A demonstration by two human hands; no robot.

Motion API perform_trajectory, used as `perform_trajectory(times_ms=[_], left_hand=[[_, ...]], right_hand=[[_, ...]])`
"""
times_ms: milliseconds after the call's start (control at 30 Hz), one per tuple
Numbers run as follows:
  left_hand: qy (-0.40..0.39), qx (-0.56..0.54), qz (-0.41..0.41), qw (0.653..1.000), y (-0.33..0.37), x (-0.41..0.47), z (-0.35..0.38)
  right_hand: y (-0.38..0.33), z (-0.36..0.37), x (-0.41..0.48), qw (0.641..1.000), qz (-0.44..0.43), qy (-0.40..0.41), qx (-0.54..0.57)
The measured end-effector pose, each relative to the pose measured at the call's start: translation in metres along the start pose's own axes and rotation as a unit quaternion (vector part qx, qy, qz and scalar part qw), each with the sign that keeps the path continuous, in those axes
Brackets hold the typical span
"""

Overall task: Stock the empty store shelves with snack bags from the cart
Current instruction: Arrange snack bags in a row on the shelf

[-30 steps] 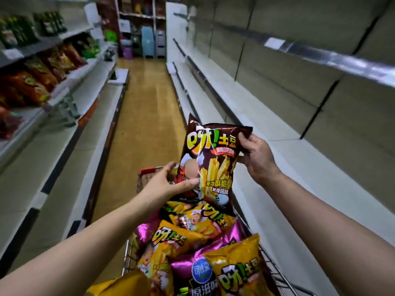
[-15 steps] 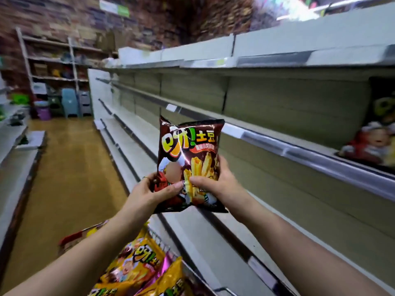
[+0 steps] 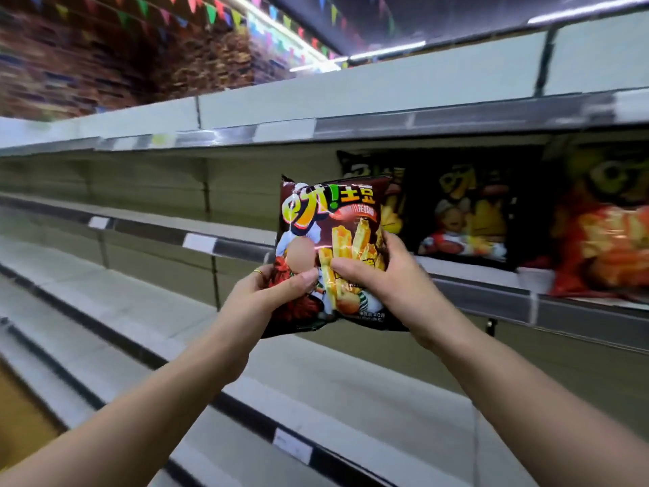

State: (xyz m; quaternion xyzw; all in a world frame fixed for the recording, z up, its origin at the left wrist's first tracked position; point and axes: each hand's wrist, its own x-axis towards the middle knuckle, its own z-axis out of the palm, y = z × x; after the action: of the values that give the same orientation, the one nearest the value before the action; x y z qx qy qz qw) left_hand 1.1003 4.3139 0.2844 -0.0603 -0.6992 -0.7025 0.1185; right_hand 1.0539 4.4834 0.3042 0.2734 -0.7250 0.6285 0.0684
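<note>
A dark brown snack bag with yellow lettering and pictured fries is held upright in front of the shelving. My left hand grips its lower left corner, thumb across the front. My right hand grips its lower right side, thumb on the front. Just behind and right of it, on the upper shelf, stand a matching dark bag and a red-orange bag, both blurred. The cart is out of view.
Long pale shelves run left along the aisle: a middle shelf with price-tag rail, and lower ones below my arms. The top shelf edge overhangs the bags. A strip of yellow floor shows at the lower left.
The view has swung right and up toward the shelf, and the cart has dropped out of sight. The bag, held in both hands, has come closer to the stocked bags on the upper shelf.
</note>
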Motion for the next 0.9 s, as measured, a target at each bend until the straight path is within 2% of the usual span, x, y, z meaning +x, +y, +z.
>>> perform_trajectory(times_ms=[233, 433, 567, 733, 900], left_hand=[[-0.126, 0.047, 0.030, 0.990, 0.021, 0.045, 0.076], [-0.175, 0.061, 0.027, 0.982, 0.024, 0.099, 0.119], [-0.187, 0.119, 0.019, 0.975, 0.007, 0.126, 0.128], [-0.241, 0.222, 0.000, 0.945, 0.006, 0.144, 0.136], [-0.271, 0.242, -0.022, 0.931, 0.011, 0.148, 0.136]], right_hand=[[-0.013, -0.085, -0.014, 0.989, 0.023, 0.137, -0.055], [-0.017, -0.127, 0.009, 0.986, 0.077, 0.144, -0.026], [-0.003, -0.134, 0.021, 0.974, 0.112, 0.192, -0.038], [0.012, -0.136, 0.028, 0.956, 0.129, 0.227, -0.131], [0.018, -0.136, 0.034, 0.944, 0.157, 0.233, -0.175]])
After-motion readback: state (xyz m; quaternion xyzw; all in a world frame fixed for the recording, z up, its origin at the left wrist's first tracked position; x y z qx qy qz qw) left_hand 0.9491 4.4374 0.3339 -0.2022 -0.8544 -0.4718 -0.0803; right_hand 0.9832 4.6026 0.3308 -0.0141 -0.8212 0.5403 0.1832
